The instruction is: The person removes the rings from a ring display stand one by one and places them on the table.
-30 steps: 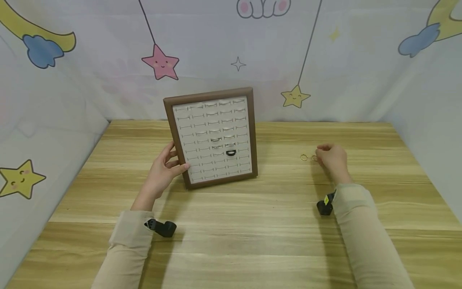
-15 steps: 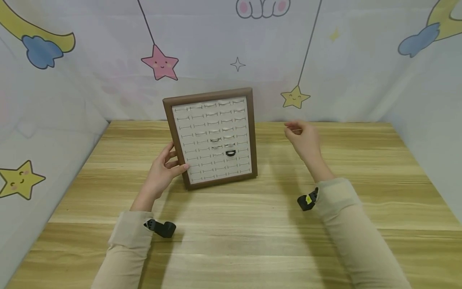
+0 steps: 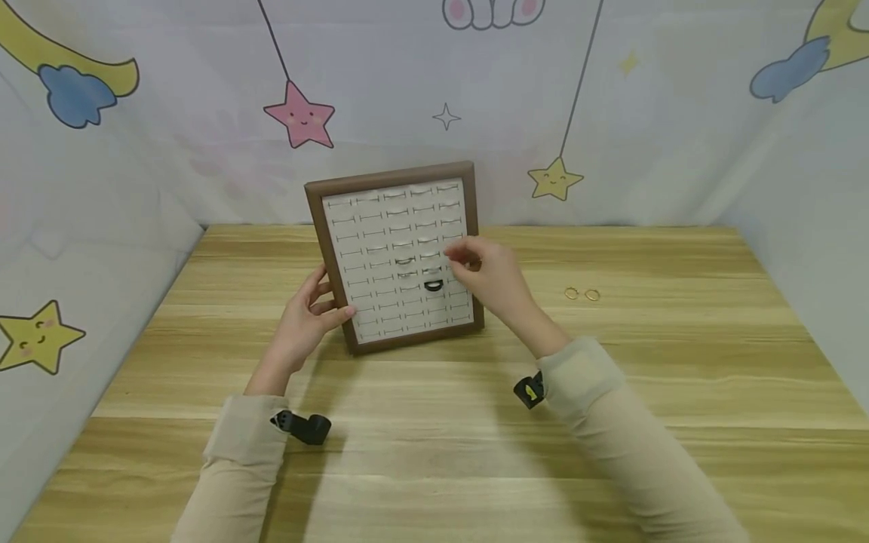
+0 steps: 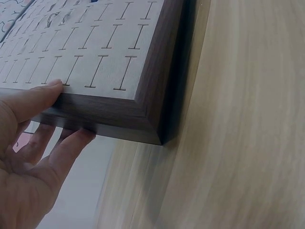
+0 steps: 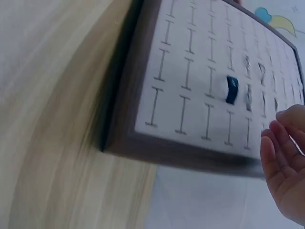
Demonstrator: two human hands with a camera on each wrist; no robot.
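Note:
A ring display tray (image 3: 394,175) with a brown frame and a white slotted pad stands tilted upright on the wooden table (image 3: 434,452). My left hand (image 3: 315,309) grips its left edge, with the thumb (image 4: 33,98) on the front and the fingers behind. My right hand (image 3: 453,255) is in front of the pad's right side, its fingertips pinched on what looks like a thin ring. A black ring (image 3: 433,286) sits in a slot just below those fingertips and also shows in the right wrist view (image 5: 231,89). A silver ring (image 3: 405,262) sits to its upper left.
Two gold rings (image 3: 572,293) (image 3: 593,295) lie on the table right of the tray. Cartoon-printed cloth (image 3: 611,113) closes off the back and both sides. Bare tabletop stretches in front of the tray.
My right hand left the gold rings on the table, rose and swung left to the tray's right side with its fingertips pinched. The left hand and the tray stayed put.

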